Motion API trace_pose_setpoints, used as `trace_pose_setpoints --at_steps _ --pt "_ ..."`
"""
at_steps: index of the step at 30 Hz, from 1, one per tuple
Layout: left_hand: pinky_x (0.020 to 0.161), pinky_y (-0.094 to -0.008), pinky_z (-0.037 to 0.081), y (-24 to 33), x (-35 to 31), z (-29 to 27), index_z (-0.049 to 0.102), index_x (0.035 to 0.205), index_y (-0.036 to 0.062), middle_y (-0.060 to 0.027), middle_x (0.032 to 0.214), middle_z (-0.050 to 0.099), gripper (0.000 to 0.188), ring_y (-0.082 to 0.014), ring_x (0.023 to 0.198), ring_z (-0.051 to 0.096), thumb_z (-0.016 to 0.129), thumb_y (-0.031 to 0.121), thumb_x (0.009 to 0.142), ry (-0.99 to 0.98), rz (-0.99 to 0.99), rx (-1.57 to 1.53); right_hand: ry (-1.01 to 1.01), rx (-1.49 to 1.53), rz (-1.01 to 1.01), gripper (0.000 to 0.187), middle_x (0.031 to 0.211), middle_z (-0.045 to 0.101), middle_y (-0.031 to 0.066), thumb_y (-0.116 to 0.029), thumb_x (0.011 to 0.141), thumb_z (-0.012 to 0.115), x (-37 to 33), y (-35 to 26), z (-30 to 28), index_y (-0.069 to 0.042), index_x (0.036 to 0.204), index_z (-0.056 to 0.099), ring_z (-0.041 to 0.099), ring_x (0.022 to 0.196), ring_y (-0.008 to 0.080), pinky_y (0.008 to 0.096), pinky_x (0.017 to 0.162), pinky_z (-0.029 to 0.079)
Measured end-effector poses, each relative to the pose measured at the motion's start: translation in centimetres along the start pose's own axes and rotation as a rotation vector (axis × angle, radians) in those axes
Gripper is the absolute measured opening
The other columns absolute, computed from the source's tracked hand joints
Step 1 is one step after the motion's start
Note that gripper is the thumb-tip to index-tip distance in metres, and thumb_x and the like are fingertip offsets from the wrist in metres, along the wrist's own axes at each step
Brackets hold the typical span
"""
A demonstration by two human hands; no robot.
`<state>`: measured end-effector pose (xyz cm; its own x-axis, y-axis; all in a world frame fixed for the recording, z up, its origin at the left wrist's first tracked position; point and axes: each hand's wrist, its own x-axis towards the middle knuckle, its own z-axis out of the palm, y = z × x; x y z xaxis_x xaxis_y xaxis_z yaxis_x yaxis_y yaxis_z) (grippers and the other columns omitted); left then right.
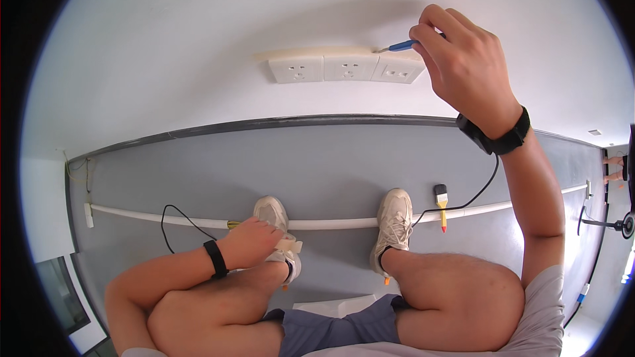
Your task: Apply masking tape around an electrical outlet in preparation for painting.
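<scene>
While crouching, right hand (466, 59) pinches a blue-handled screwdriver (399, 45) at the top edge of the white socket strip (347, 67) on the wall.
Left hand (254, 241) curls loosely over the left shoe (276, 225), grip unclear; small brush (441, 203) lies across the white conduit (331, 223), grey floor open beyond.
</scene>
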<state>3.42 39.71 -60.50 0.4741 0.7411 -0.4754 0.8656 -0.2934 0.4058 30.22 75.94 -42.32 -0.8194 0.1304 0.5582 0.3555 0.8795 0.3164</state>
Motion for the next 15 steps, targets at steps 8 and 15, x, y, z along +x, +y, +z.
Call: trace_pose_setpoints --at_steps 8,15 --pt "0.091 -0.0423 0.051 -0.1 -0.2 0.3 0.067 0.110 0.0076 -0.0098 0.103 0.074 0.022 -0.0287 0.101 0.071 0.074 0.018 0.093 -0.009 -0.002 0.016 -0.013 0.005 -0.013 0.010 0.092 0.059 0.0033 0.003 0.080 0.067 0.9 -0.8 0.9 -0.005 0.084 0.063 0.065 0.085 0.0214 0.0376 0.062 0.053" --pt "0.092 -0.0417 0.051 -0.2 -0.2 0.5 0.068 0.110 0.0074 -0.0093 0.102 0.074 0.023 -0.0279 0.100 0.071 0.074 0.014 0.089 -0.010 0.010 0.028 0.020 0.040 -0.022 0.011 0.091 0.058 0.0036 0.003 0.079 0.067 1.8 -1.5 0.6 -0.006 0.083 0.063 0.064 0.083 0.0218 0.0377 0.061 0.053"
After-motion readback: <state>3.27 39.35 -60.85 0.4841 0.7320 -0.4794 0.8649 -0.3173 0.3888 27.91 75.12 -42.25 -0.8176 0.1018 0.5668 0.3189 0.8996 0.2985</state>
